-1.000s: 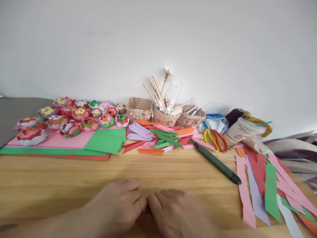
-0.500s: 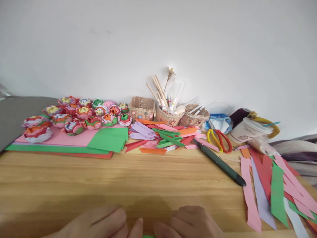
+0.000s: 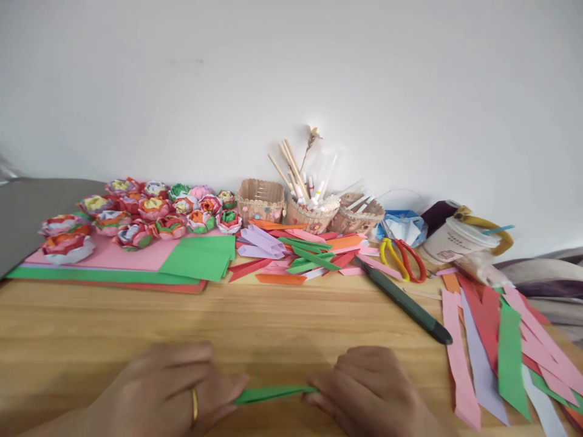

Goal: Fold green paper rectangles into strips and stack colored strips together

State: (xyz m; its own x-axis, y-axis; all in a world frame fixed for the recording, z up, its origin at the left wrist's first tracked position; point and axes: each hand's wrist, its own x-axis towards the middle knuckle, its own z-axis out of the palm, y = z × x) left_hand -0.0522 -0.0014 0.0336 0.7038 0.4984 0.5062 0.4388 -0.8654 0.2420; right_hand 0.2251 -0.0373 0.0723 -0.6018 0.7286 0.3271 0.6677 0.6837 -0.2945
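Observation:
A narrow green paper strip, apparently folded lengthwise, stretches between my two hands low over the wooden table. My left hand, with a gold ring on one finger, pinches the strip's left end. The other end is gripped by my right hand, its fingers curled in. Beyond the hands lies a heap of folded paper strips in green, purple, red, orange and pink. A dark green pen-like tool rests slantwise beyond my right hand.
Several paper flowers sit on coloured paper sheets at the left. Craft baskets stand along the wall, one with sticks and markers. Scissors and a white tub are at right, near loose paper strips.
Both hands have risen further into view and moved slightly apart. The green strip between them, barely visible before at the bottom edge, now shows along its length.

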